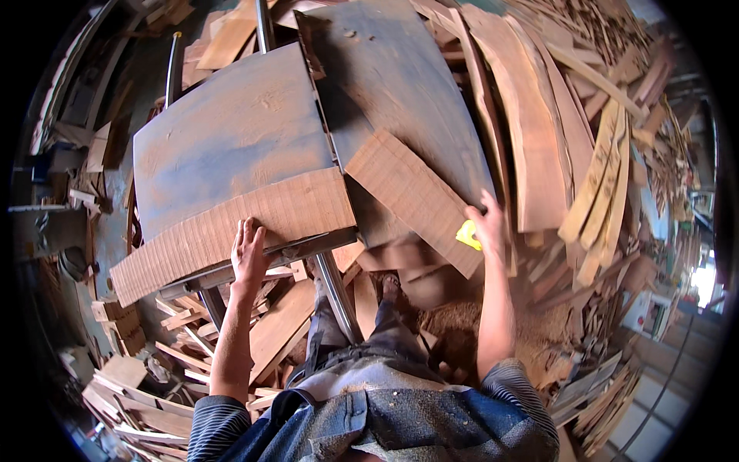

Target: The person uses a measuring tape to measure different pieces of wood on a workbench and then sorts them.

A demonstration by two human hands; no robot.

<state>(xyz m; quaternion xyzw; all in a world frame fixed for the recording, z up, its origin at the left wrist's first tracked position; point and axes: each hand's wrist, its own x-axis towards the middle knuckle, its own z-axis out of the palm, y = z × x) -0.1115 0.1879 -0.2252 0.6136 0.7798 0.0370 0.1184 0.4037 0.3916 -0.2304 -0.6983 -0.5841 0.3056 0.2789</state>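
Note:
A long, rough-sawn board [185, 230] lies along the near edge of the left metal tabletop [231, 131]. My left hand [249, 245] is flat on that board, fingers stretched out over its near edge. A shorter board [412, 196] rests at a slant on the right metal tabletop [385, 77], its near end sticking out past the edge. By that end is my right hand [488, 225], thumb and forefinger apart. A small bright yellow object [468, 236] sits against its palm, seemingly held by the lower fingers; its kind is unclear.
Wide live-edge slabs [512, 115] lean along the right side, with yellowish offcuts [604, 185] beside them. Scrap wood [146, 400] is heaped at the lower left. A metal leg [339, 300] stands between my feet, and sawdust [454, 323] covers the ground nearby.

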